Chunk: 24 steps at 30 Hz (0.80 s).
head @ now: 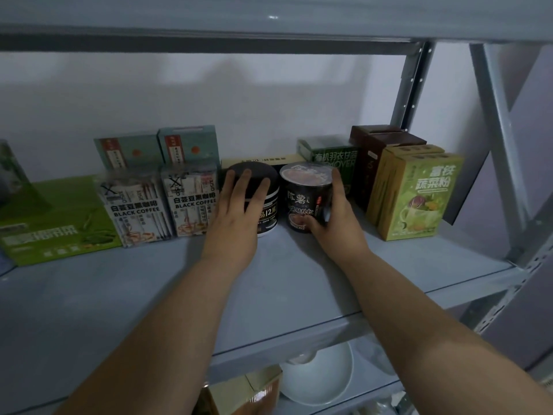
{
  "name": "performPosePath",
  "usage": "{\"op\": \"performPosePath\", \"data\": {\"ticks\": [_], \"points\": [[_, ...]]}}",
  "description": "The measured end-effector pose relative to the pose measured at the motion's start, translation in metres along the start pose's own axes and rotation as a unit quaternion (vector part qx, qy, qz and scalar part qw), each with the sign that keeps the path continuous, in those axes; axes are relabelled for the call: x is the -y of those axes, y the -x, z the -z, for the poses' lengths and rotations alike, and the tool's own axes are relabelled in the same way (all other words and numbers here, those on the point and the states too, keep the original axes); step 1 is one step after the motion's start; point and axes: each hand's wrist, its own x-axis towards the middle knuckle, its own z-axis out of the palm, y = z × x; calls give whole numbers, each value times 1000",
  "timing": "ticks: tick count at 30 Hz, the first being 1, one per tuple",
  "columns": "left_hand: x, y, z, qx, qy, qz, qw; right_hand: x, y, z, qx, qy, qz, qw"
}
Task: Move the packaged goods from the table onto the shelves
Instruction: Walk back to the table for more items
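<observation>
— The hands?
— Apart, one item each. The left hand (236, 217) lies spread over a black jar (269, 215), fingers bent over its dark lid. The right hand (335, 217) clasps a cup (305, 202), thumb across its front. Jar and cup stand side by side on the shelf (269, 280).
— Any writing?
— "BLACK COFFEE" on two clear packs (134, 211) (just left of the jar), and "12" on the jar.
— Other counts?
— Two teal boxes (191, 145) behind the packs, two yellow-green boxes (419, 199) at the right.

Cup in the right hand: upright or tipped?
Upright. The cup stands base-down on the shelf, lid facing up; the right hand holds its side.
</observation>
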Motion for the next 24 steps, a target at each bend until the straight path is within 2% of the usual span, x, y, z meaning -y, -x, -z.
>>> {"op": "performPosePath", "data": {"ticks": [19,22,24], "points": [[-10,8,6,16,-36,-8,999,-3,0,-2,-6,37,8,999],[-17,11,16,17,-23,-36,999,4,8,2,-4,55,-11,998],[-30,14,27,16,-9,-84,996,10,18,11,17,92,-13,996]]}}
